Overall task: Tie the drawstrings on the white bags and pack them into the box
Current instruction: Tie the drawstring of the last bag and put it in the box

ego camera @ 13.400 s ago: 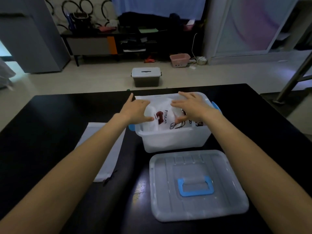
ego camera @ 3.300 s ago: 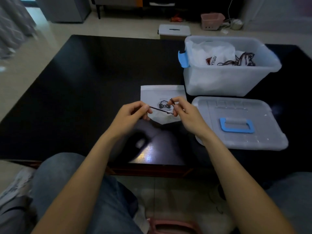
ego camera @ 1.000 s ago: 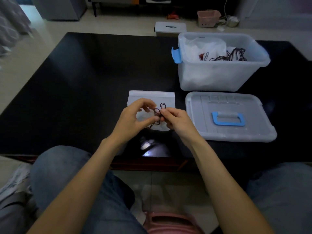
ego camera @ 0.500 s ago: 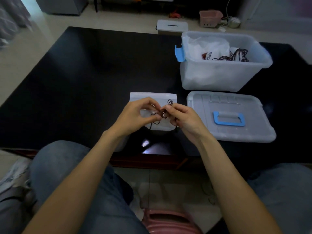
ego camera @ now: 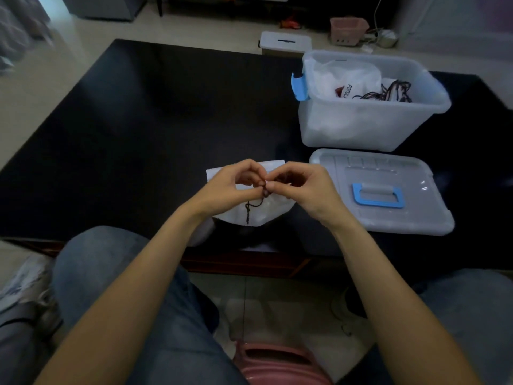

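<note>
Both my hands (ego camera: pixel 266 187) pinch the drawstring (ego camera: pixel 254 205) together over the white bag (ego camera: pixel 273 215) to snug the knot; box (ego camera: pixel 369 129) waits open at 1 o'clock.

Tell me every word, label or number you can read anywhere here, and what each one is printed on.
"POPUL": dark letters, running sideways, on the white bag packed inside the clear box; the rest of the word is hidden behind the cords lying there.
A dark red mark beside those letters: too blurred to read.
White bag on the table under the hands: no print shows.
Lid with the blue handle: no readable text.
</note>
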`<action>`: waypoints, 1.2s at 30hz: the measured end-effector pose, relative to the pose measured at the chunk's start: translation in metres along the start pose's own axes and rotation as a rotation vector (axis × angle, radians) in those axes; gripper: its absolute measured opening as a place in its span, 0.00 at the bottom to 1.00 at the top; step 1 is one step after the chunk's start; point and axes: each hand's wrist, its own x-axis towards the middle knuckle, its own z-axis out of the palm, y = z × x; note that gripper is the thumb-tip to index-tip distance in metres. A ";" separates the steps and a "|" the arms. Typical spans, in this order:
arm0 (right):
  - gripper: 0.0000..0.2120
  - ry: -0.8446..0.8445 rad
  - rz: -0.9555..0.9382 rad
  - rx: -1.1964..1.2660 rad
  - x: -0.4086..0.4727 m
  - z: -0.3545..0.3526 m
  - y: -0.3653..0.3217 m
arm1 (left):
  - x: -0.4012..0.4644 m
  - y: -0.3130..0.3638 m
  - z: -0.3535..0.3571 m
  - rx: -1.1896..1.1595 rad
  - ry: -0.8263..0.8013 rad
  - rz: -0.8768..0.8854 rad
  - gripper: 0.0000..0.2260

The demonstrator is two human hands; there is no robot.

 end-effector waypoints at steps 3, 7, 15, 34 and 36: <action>0.05 0.056 -0.230 -0.437 0.004 0.002 0.004 | 0.000 -0.003 0.000 -0.038 0.018 -0.035 0.10; 0.02 0.198 -0.472 -0.938 0.007 0.014 0.013 | 0.001 -0.004 0.004 -0.019 0.105 -0.027 0.10; 0.03 0.350 -0.656 -0.770 0.002 0.016 0.021 | -0.002 -0.003 0.004 -0.261 0.033 -0.197 0.11; 0.03 0.393 -0.262 -0.316 -0.014 -0.011 0.023 | -0.010 -0.007 0.001 0.102 0.326 -0.080 0.07; 0.00 0.426 -0.220 -0.314 -0.018 -0.011 0.022 | -0.013 -0.008 0.004 0.233 0.344 -0.042 0.07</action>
